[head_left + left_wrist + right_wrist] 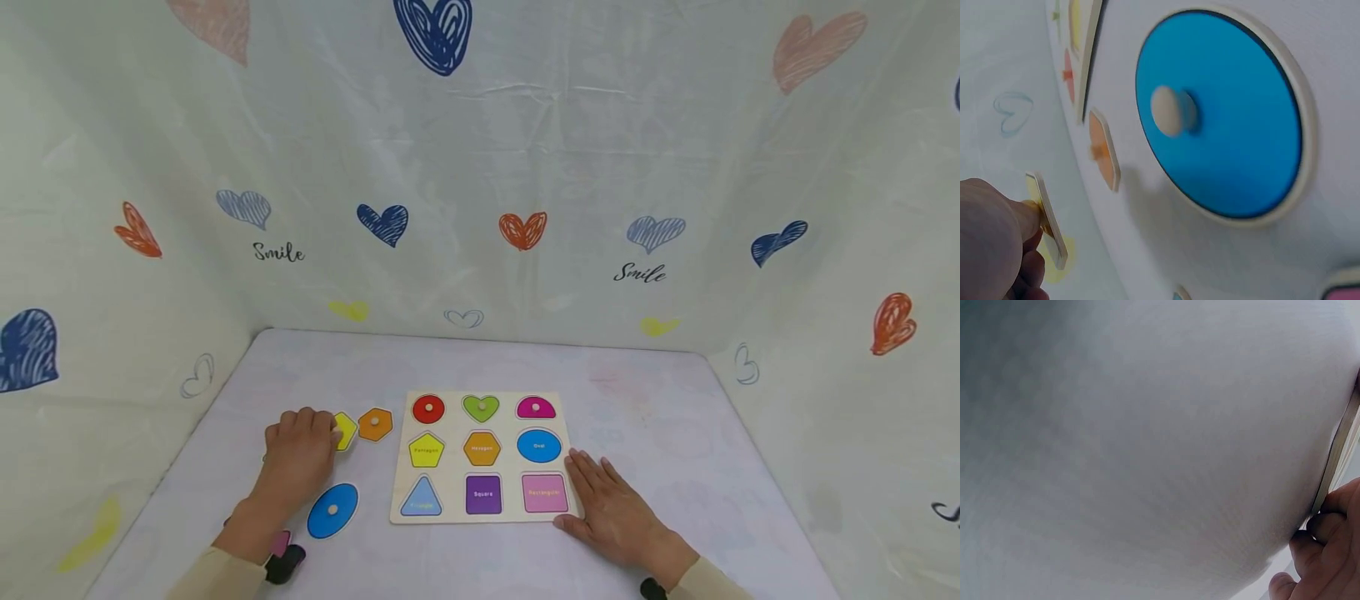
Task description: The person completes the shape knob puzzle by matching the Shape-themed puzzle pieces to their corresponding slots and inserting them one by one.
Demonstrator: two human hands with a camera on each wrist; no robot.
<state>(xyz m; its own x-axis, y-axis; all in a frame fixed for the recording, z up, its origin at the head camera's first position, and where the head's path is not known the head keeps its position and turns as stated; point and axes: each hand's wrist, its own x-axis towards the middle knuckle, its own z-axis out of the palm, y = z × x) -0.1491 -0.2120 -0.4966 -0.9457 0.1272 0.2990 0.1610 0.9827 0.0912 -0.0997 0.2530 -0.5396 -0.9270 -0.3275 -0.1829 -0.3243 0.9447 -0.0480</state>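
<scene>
Pinching yellow piece [347, 431], board [453, 497] lettered "Square", backdrop [450, 142] "Smile"

Puzzle board [453, 500]: smooth, pale, apparently bare wood with a matt edge; yellow piece [346, 433] and orange piece [375, 433] look like the same wood, with smooth coloured faces. Blue oval piece [1235, 150]: even, smooth printed or painted face, low sheen, plain wood rim, rounded knob [1166, 112] of matt bare wood. Table surface [637, 400] smooth, matt; backdrop [570, 158] a creased sheet, faint sheen, cloth or plastic indistinguishable; left sleeve [221, 577] matt cloth.
</scene>
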